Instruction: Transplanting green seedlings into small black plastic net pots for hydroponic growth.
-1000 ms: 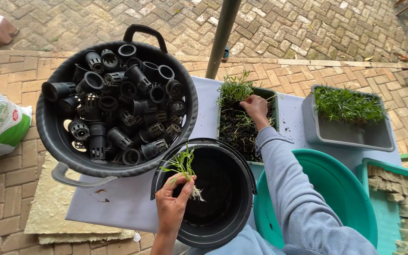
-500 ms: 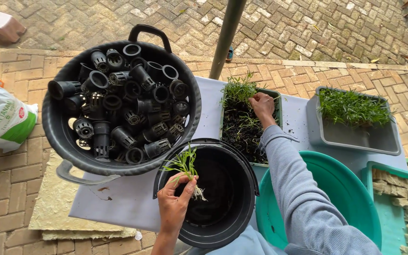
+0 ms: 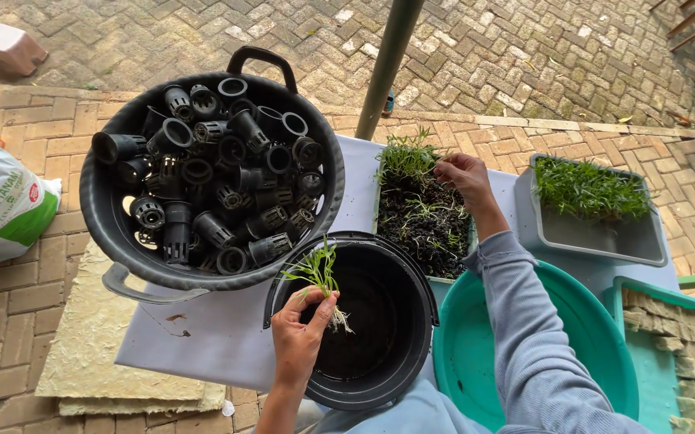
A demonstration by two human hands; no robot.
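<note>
A small table covered in a pale lavender sheet (image 3: 219,337) stands on a brick-paved floor (image 3: 524,48). On the table sit a large black tub (image 3: 114,233) full of black net pots, a black bucket (image 3: 412,354) at the near edge, a dark seedling tray (image 3: 424,233) of soil and green sprouts, a grey planter (image 3: 596,237) of seedlings, a round teal basin (image 3: 476,354) and a teal tray (image 3: 645,362). On the floor lie yellowish foam slabs (image 3: 90,354), a white and green sack (image 3: 2,209) and a pink block (image 3: 2,44).
</note>
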